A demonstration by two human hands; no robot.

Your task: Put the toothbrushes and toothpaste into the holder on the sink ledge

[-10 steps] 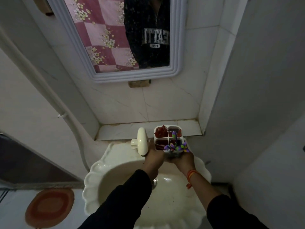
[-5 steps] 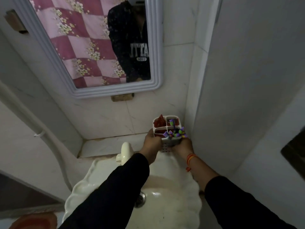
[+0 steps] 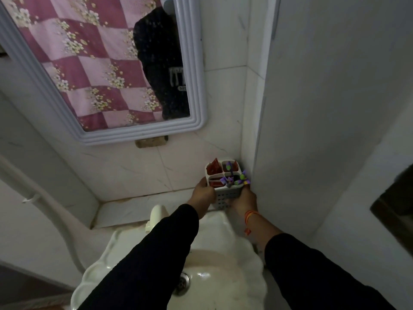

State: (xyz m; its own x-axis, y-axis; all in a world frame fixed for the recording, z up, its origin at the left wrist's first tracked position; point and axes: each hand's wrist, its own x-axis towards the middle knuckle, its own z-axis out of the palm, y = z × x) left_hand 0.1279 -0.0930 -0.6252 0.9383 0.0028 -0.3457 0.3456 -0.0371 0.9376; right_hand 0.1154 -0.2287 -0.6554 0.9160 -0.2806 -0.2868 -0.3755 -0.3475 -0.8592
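A white four-compartment holder (image 3: pixel 225 199) with a perforated lower wall stands at the right end of the sink ledge (image 3: pixel 134 208), close to the corner wall. Purple and green toothbrushes (image 3: pixel 234 178) stick up from its right compartments. A red toothpaste tube (image 3: pixel 214 167) fills the back left compartment. My left hand (image 3: pixel 202 193) grips the holder's left side. My right hand (image 3: pixel 244 201) grips its right side, with an orange thread around the wrist.
A white scalloped basin (image 3: pixel 243 285) with a metal drain (image 3: pixel 183 285) lies below my arms. A cream tap (image 3: pixel 156 217) stands behind my left sleeve. A framed mirror (image 3: pixel 192 90) hangs above. The right wall (image 3: pixel 324 130) is close beside the holder. A white pipe (image 3: pixel 55 211) runs down the left.
Both hands have carried the holder away from above the basin toward the back right corner of the ledge. The view has shifted right and closer.
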